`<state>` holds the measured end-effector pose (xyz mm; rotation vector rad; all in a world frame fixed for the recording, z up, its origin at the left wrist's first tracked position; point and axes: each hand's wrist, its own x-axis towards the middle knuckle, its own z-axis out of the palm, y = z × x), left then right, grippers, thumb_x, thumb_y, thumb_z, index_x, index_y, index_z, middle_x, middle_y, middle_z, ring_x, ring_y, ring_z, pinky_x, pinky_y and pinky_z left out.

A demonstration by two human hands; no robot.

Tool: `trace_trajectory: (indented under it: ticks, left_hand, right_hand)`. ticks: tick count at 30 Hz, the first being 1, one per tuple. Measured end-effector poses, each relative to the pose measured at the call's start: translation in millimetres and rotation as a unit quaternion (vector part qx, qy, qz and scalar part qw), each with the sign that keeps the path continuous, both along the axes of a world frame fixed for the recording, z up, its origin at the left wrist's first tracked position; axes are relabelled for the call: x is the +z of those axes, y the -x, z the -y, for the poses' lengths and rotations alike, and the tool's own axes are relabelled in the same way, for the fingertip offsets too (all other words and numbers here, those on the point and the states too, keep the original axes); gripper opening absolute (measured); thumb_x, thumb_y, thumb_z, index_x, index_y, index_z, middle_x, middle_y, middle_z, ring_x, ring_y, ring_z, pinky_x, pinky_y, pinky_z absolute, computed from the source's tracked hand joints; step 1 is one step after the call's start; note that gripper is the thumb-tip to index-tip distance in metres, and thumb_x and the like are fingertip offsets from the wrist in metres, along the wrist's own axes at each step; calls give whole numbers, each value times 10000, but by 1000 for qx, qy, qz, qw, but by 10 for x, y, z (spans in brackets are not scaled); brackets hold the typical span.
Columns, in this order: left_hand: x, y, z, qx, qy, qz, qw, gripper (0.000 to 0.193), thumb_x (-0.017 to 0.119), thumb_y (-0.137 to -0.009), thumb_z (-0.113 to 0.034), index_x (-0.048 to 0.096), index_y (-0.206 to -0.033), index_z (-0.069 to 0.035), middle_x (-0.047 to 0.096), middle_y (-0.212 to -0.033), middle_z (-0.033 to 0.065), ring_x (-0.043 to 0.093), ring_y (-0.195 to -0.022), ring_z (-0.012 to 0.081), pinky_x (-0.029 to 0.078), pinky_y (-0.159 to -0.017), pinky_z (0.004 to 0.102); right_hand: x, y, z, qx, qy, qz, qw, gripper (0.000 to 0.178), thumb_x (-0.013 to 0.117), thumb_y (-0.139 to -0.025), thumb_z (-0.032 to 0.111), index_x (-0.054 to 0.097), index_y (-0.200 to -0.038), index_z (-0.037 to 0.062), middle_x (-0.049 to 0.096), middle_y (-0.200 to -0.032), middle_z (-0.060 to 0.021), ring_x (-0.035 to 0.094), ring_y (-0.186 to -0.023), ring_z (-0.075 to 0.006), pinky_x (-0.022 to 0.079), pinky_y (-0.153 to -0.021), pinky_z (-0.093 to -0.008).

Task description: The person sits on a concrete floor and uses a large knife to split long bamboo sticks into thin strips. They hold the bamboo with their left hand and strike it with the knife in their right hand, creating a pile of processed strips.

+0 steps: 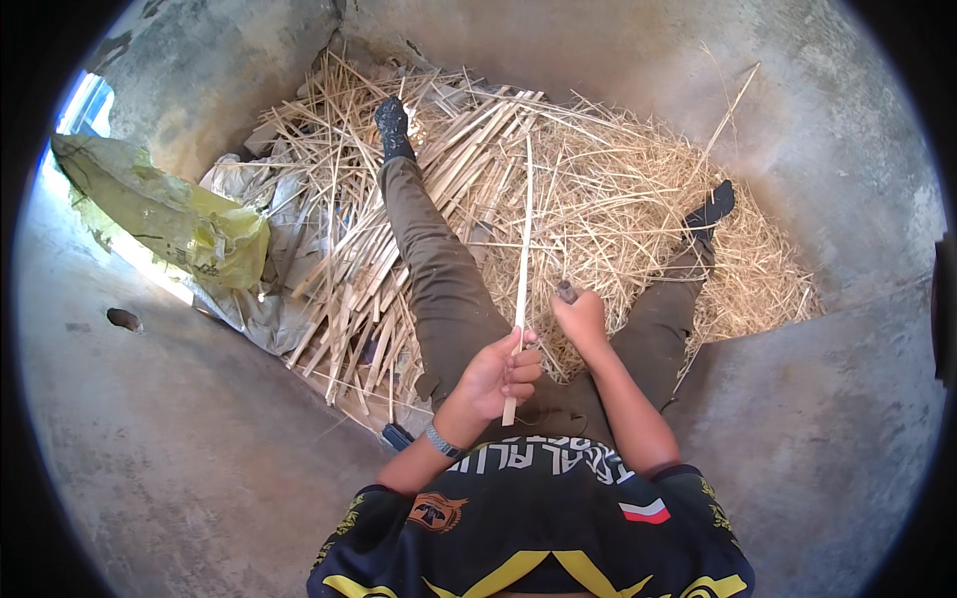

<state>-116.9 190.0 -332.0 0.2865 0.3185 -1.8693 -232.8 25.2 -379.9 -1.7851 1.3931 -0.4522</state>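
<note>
While seated on the concrete floor (pixel 199 448) with legs spread over a heap of straw (pixel 618 199): left hand (pixel 498 374) clenched around a long pale split cane (pixel 521 269), upright, running from near the lap far out over the straw. Right hand (pixel 581 317) just right of it, fist closed on a small dark tool handle (pixel 566 291). Far left, a crumpled yellow sack (pixel 169 219) beside flat cane strips (pixel 349 289).

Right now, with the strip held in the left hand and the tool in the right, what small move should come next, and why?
Probably bring the right hand and its small tool left to the strip. The left hand grips the strip near its lower end, upright, while the tool is beside it, not touching.
</note>
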Motion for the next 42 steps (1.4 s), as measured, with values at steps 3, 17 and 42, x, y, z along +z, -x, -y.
trace_trajectory:
  ticks: [3, 17, 42]
  left_hand:
    - [-180, -11, 1, -5, 33, -58, 998, 358, 344, -1118, -392, 461, -907, -128, 299, -648, -60, 251, -478, 67, 241, -398, 231]
    - [-102, 52, -8, -34, -2, -48, 998, 390, 343, -1116, -412, 421, -838, -151, 255, -610, -67, 204, -446, 58, 186, -379, 233]
    - [542, 460, 38, -174, 26, 41, 984, 403, 309, -1107, -493, 389, -847, -195, 233, -580, -62, 145, -405, 62, 115, -361, 248]
  right_hand:
    - [-114, 6, -79, 24, -1, -130, 991, 354, 696, -766, 342, 689, -691, -5, 659, -661, -226, 667, -623, -368, 520, -638, -455]
    - [-246, 41, 340, 74, 95, -189, 974, 269, 689, -798, 333, 763, -792, 75, 690, -703, -202, 700, -693, -392, 571, -709, -487]
    - [167, 803, 1329, -88, 277, -140, 947, 113, 773, -708, 131, 719, -769, 53, 638, -640, -155, 650, -598, -357, 528, -590, -432]
